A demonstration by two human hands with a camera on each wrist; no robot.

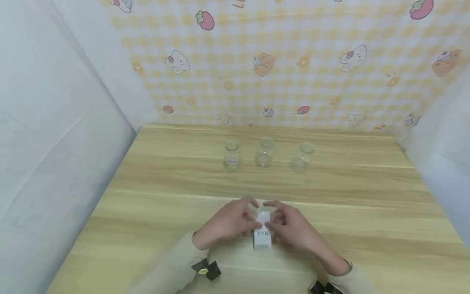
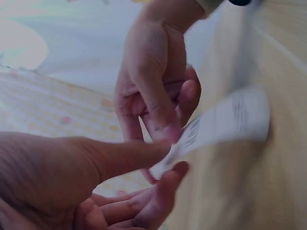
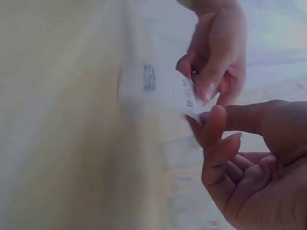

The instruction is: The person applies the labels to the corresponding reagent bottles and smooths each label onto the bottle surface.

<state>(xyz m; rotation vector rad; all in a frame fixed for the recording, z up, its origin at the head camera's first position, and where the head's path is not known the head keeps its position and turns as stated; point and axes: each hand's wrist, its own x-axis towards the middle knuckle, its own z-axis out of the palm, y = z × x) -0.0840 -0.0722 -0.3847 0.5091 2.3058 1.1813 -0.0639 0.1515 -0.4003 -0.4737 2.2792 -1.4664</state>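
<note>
A small white paper label (image 1: 262,237) printed with dark characters sits between my two hands, low in the middle of the head view. My left hand (image 1: 232,218) pinches its left edge near the top, thumb in front and fingers behind. From the other side, my right hand (image 1: 293,226) pinches the right edge, its thumb tip close to the left one. In the left wrist view the label (image 2: 240,117) looks like a folded strip, blurred at its far end. The right wrist view shows the label (image 3: 165,88) reaching away from both thumbs.
Three clear glass jars stand in a row farther back on the wooden table (image 1: 165,228): a left jar (image 1: 232,156) with a small white label, a middle jar (image 1: 264,153) and a right jar (image 1: 302,158). A patterned cloth (image 1: 293,81) hangs behind; white sheets flank the table.
</note>
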